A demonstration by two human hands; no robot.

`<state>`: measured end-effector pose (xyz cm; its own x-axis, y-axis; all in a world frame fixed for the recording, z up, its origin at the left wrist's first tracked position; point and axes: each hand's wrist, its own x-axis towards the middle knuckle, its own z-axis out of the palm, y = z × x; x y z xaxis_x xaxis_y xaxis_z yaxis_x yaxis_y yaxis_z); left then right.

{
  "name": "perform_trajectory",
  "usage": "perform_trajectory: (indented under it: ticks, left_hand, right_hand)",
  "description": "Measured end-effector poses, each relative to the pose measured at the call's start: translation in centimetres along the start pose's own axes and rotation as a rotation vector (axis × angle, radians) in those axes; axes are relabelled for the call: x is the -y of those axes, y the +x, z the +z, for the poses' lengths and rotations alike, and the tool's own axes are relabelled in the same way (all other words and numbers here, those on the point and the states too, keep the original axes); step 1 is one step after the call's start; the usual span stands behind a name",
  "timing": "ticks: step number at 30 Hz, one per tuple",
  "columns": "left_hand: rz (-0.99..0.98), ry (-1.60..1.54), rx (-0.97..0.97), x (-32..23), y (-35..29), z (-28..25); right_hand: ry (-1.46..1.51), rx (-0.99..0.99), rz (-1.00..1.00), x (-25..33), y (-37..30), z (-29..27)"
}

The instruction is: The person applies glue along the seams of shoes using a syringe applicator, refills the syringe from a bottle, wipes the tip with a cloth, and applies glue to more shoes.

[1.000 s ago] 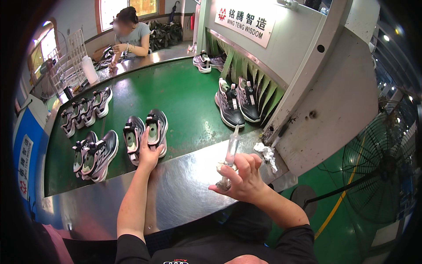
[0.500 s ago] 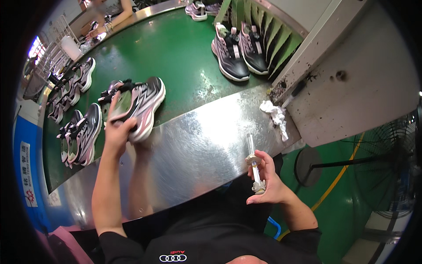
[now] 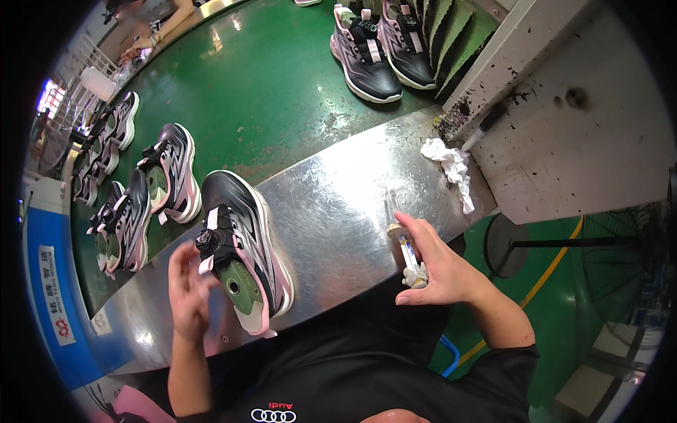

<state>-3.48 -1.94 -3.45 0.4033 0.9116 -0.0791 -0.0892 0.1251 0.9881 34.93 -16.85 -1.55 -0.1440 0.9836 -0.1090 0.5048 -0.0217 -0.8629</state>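
A black, silver and pink sneaker with a green insole and a dial on its tongue sits on the metal table edge. Its toe points away from me and its heel overhangs the near side. Beside the collar is my left hand, fingers parted and slightly smeared; contact with the shoe is hard to tell. To the right, my right hand grips a slim clear syringe-like tube with a pale collar and a lumpy whitish end. It is held upright over the table's near edge.
More sneakers stand on the green belt: one pair by green flaps, several others at left. A crumpled white cloth and a dark-handled brush lie near the grey panel. A fan stands right.
The sneaker has come nearer from the belt onto the metal edge and turned toe-away. My left hand has loosened from it. My right hand keeps the tube, moved slightly up in view.
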Motion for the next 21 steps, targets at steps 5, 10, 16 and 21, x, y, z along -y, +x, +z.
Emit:
perform_trajectory:
  ticks: [5,10,16,21]
  left_hand:
    - [-0.143,0.154,-0.114,2.3,9.0,-3.3]
    - [-0.231,0.312,0.039,2.3,12.3,-2.6]
    - [-0.284,0.149,-0.029,0.8,11.9,0.5]
    - [-0.244,-0.092,0.084,-2.7,9.7,4.5]
  right_hand:
    - [-0.084,0.008,-0.063,0.9,-1.2,-0.3]
    - [-0.307,-0.116,-0.187,0.3,-1.9,0.1]
    - [-0.438,-0.055,-0.066,0.4,-1.8,0.4]
    - [-0.442,0.051,-0.057,1.8,-2.1,0.4]
